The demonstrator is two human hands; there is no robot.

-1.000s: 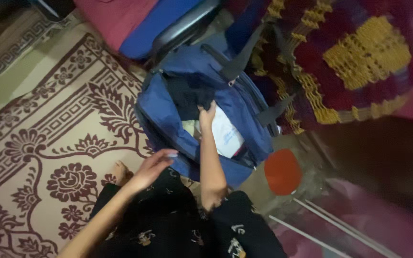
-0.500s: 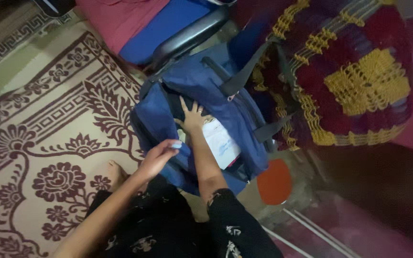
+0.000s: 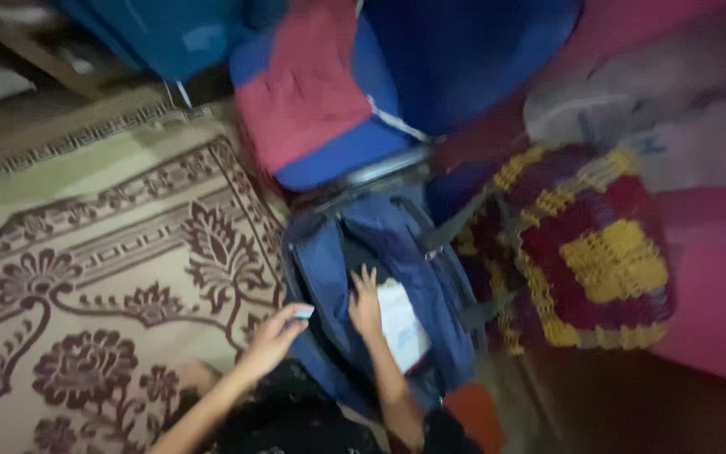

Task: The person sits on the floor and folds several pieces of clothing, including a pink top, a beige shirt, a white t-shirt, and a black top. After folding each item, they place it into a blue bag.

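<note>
1. Two bare hands are seen at an open blue bag standing on a patterned rug.
2. The right hand is laid flat inside the bag, fingers spread, touching a white item.
3. The left hand is held at the bag's near edge; a small pale blue object is pinched at its fingertips.
4. A red and yellow crocheted blanket lies just beside the bag.

Right hand flat inside open blue bag, left hand at its edge, patterned rug beside
</note>
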